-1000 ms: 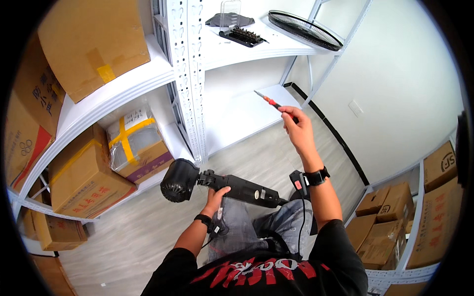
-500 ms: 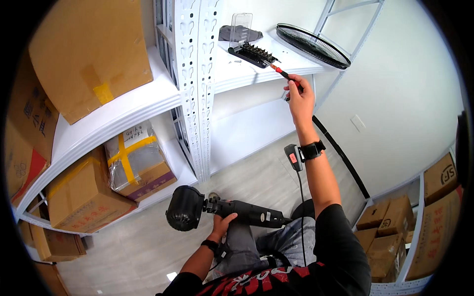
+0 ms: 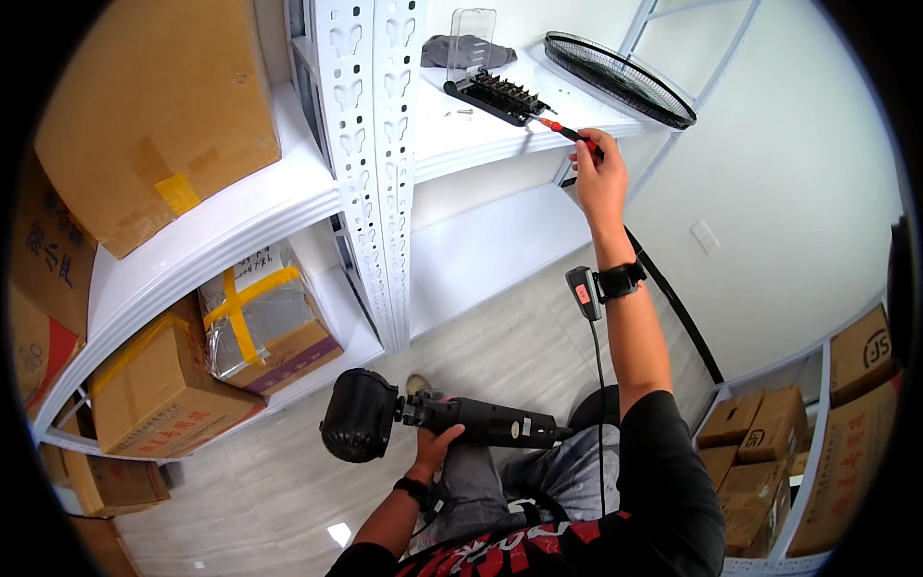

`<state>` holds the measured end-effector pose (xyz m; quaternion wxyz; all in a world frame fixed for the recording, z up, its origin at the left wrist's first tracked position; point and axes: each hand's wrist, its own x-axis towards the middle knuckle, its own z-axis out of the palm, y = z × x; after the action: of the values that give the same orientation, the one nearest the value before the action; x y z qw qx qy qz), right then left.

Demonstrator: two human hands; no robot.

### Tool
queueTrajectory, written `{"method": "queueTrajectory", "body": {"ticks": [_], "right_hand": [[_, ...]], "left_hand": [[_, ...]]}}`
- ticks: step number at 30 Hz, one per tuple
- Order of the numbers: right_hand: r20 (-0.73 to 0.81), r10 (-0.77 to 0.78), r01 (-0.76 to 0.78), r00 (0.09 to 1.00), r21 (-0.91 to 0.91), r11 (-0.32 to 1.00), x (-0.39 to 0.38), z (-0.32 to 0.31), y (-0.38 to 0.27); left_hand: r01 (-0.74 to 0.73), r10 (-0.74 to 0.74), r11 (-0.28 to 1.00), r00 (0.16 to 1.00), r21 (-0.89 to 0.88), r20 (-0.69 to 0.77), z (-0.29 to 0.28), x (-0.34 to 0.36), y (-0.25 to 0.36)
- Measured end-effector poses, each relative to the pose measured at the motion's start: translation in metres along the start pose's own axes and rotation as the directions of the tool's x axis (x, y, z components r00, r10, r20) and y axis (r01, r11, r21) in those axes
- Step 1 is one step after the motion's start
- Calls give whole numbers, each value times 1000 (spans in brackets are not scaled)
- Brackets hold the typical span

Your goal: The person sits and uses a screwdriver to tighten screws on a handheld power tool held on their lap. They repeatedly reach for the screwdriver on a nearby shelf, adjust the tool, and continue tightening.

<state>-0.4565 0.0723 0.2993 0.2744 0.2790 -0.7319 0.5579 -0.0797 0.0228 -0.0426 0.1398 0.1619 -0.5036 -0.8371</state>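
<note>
My right hand (image 3: 601, 175) is closed round the black and red handle of a screwdriver (image 3: 567, 132), held out over the shelf's front edge. The screwdriver's tip is at the near right end of a black bit case (image 3: 500, 100), whose clear lid stands raised. Several bits stand in a row in the case, and small loose screws (image 3: 463, 112) lie beside it. Across my lap lies a black fan body (image 3: 492, 423) with a rounded motor housing at its left end. My left hand (image 3: 438, 446) grips its tube from below, near the joint; some fingers are hidden.
A round black wire fan grille (image 3: 620, 82) lies at the shelf's right end, a grey cloth (image 3: 442, 52) behind the case. A white perforated post (image 3: 370, 163) divides the shelving. Cardboard boxes (image 3: 173, 385) fill the left shelves; more boxes (image 3: 755, 433) stand at right.
My right hand and the screwdriver have shifted slightly right, the shaft now lying flatter. The whole view has shifted a little. My left hand keeps its hold on the fan body.
</note>
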Motion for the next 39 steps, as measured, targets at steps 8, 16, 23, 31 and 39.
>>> {"method": "queueTrajectory", "body": {"ticks": [8,16,23,31,39], "right_hand": [[45,-22,24,999,-42,999,2,-1,-3],[59,-6,11,998,-77,997,6,-3,-11],[39,-46,48,998,-60,997,5,-3,-11],[52,-45,50,998,-98,994,5,-3,-8],[38,-127,132,991,-183,974,6,-3,-2]], "left_hand": [[-24,24,1000,1000,-7,11,1,0,2],[-10,10,1000,1000,-26,14,4,-1,8],[-28,28,1000,1000,-7,8,2,0,5],[-26,26,1000,1000,-10,-7,3,-1,4],[-37,37,999,999,-1,-9,1,0,3]]}}
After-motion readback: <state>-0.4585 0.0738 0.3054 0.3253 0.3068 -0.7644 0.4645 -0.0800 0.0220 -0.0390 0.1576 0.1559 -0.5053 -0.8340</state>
